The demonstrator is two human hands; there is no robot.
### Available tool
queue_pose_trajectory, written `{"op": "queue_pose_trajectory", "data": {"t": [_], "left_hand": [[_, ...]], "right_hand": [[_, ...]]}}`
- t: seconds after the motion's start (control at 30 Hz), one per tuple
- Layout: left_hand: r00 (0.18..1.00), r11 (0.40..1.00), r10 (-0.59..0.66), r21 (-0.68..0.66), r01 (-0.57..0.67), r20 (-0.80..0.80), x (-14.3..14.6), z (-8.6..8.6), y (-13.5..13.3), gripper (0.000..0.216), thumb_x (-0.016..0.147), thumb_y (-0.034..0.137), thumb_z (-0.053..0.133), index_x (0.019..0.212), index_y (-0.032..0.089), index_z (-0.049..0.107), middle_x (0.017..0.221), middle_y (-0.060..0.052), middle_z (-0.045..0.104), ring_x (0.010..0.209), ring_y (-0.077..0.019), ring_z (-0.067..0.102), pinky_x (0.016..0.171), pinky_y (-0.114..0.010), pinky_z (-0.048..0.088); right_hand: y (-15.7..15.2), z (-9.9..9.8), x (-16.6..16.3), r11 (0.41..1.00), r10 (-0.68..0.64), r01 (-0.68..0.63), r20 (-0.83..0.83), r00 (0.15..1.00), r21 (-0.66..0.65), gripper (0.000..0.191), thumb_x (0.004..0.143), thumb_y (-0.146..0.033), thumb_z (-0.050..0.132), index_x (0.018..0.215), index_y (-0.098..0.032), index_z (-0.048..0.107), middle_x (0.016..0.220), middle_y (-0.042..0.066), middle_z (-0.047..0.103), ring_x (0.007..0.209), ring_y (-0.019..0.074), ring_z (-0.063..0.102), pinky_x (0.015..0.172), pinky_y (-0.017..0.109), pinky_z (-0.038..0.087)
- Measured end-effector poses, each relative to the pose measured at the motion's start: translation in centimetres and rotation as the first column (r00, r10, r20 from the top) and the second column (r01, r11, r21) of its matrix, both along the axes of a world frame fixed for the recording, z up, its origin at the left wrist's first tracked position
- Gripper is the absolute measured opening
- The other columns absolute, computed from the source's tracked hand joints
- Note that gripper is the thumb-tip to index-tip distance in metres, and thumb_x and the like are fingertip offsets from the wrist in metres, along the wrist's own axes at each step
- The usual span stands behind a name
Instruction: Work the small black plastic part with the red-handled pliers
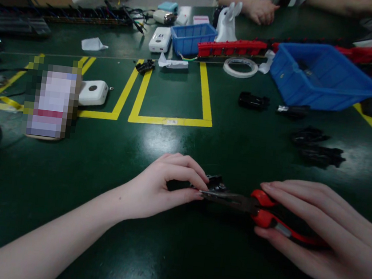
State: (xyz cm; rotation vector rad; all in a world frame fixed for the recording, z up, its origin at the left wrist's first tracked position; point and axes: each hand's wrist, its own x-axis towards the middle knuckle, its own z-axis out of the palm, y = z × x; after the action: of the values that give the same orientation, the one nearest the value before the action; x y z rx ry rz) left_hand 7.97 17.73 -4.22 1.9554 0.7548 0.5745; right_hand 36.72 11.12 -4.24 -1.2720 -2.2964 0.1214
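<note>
A small black plastic part (216, 182) was pinched by the left hand (164, 179), just beyond the leftward-pointing, red-handled, long-nosed metal pliers (262, 217) clasped by the right hand (326, 236).

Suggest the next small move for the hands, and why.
I'd probably ease the left hand slightly clear before squeezing the pliers: their tips sit right by its thumb, beside the small black part.
</note>
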Motion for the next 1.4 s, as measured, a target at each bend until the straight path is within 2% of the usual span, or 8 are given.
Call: {"op": "queue_pose_trajectory", "data": {"t": [0.23, 0.57, 0.7, 0.77, 0.83, 0.97, 1.17, 1.4], "left_hand": [[1.0, 1.0, -0.006, 0.007, 0.006, -0.013, 0.0, 0.0, 0.1, 0.011, 0.091, 0.024, 0.064, 0.096, 0.021, 0.072, 0.109, -0.005, 0.07, 0.104, -0.0205, 0.064, 0.098, -0.039, 0.046], [1.0, 1.0, 0.011, 0.009, -0.011, -0.006, 0.1, 0.0, -0.1, 0.011, 0.091, 0.023, 0.062, 0.098, 0.02, 0.071, 0.109, -0.005, 0.07, 0.106, -0.0205, 0.063, 0.099, -0.039, 0.045], [0.986, 0.992, 0.093, 0.098, -0.079, -0.141, 0.2, 0.4, -0.5, 0.031, 0.086, 0.033, 0.07, 0.114, 0.023, 0.065, 0.119, -0.006, 0.066, 0.116, -0.0252, 0.057, 0.106, -0.045, 0.036], [0.966, 0.986, 0.108, 0.148, -0.074, -0.237, 0.3, 0.7, -0.7, 0.046, 0.081, 0.04, 0.074, 0.122, 0.024, 0.061, 0.124, -0.006, 0.063, 0.12, -0.0286, 0.053, 0.107, -0.048, 0.033], [0.95, 0.984, 0.097, 0.172, -0.047, -0.296, 0.4, 0.8, -0.9, 0.053, 0.08, 0.044, 0.074, 0.126, 0.025, 0.058, 0.125, -0.007, 0.062, 0.12, -0.03, 0.051, 0.105, -0.048, 0.033], [0.947, 0.981, 0.121, 0.179, -0.069, -0.299, 0.4, 0.6, -0.9, 0.038, 0.089, 0.034, 0.065, 0.126, 0.025, 0.057, 0.121, -0.005, 0.064, 0.116, -0.0265, 0.054, 0.102, -0.045, 0.034], [0.963, 0.984, 0.112, 0.162, -0.073, -0.244, 0.2, 0.4, -0.7, 0.019, 0.091, 0.028, 0.064, 0.109, 0.023, 0.065, 0.119, -0.003, 0.064, 0.115, -0.023, 0.056, 0.102, -0.041, 0.036], [0.97, 0.983, 0.104, 0.171, -0.067, -0.221, 0.1, 0.1, -0.7, 0.015, 0.091, 0.029, 0.063, 0.104, 0.022, 0.066, 0.119, -0.005, 0.064, 0.114, -0.0237, 0.057, 0.1, -0.042, 0.04]], "right_hand": [[0.0, -0.6, -0.2, 0.999, -0.038, 0.039, -0.05, 0.998, 0.012, 0.042, 0.089, -0.035, 0.06, 0.131, -0.037, 0.056, 0.11, 0.004, 0.07, 0.095, 0.0307, 0.069, 0.082, 0.049, 0.06], [0.4, 0.2, 0.0, 1.0, 0.008, -0.008, -0.001, 1.0, -0.007, 0.042, 0.089, -0.032, 0.062, 0.13, -0.035, 0.055, 0.109, 0.004, 0.069, 0.091, 0.0275, 0.07, 0.08, 0.045, 0.061], [0.8, 0.2, -0.1, 1.0, -0.005, 0.005, -0.017, 1.0, 0.003, 0.037, 0.088, -0.033, 0.063, 0.125, -0.033, 0.059, 0.108, 0.004, 0.069, 0.088, 0.0258, 0.071, 0.078, 0.042, 0.061], [0.9, 0.1, -0.1, 1.0, -0.019, 0.019, -0.023, 1.0, -0.013, 0.035, 0.088, -0.032, 0.063, 0.123, -0.033, 0.06, 0.107, 0.004, 0.07, 0.088, 0.0252, 0.071, 0.078, 0.041, 0.061], [1.0, 0.0, -0.2, 1.0, -0.012, 0.011, -0.031, 0.999, -0.025, 0.034, 0.088, -0.032, 0.063, 0.122, -0.033, 0.061, 0.107, 0.003, 0.07, 0.088, 0.0249, 0.071, 0.077, 0.041, 0.061], [1.1, -0.1, -0.2, 0.999, -0.002, 0.0, -0.037, 0.999, -0.054, 0.034, 0.088, -0.032, 0.063, 0.122, -0.033, 0.062, 0.106, 0.003, 0.071, 0.088, 0.025, 0.071, 0.077, 0.042, 0.061], [1.0, -0.4, 0.2, 0.997, -0.006, 0.005, -0.014, 1.0, -0.08, 0.036, 0.087, -0.033, 0.064, 0.124, -0.033, 0.061, 0.109, 0.004, 0.07, 0.092, 0.026, 0.071, 0.081, 0.045, 0.061], [1.2, -0.5, 0.0, 0.997, -0.008, 0.008, -0.011, 1.0, -0.075, 0.037, 0.088, -0.033, 0.063, 0.124, -0.034, 0.062, 0.108, 0.003, 0.071, 0.092, 0.0265, 0.071, 0.079, 0.044, 0.061]]}}
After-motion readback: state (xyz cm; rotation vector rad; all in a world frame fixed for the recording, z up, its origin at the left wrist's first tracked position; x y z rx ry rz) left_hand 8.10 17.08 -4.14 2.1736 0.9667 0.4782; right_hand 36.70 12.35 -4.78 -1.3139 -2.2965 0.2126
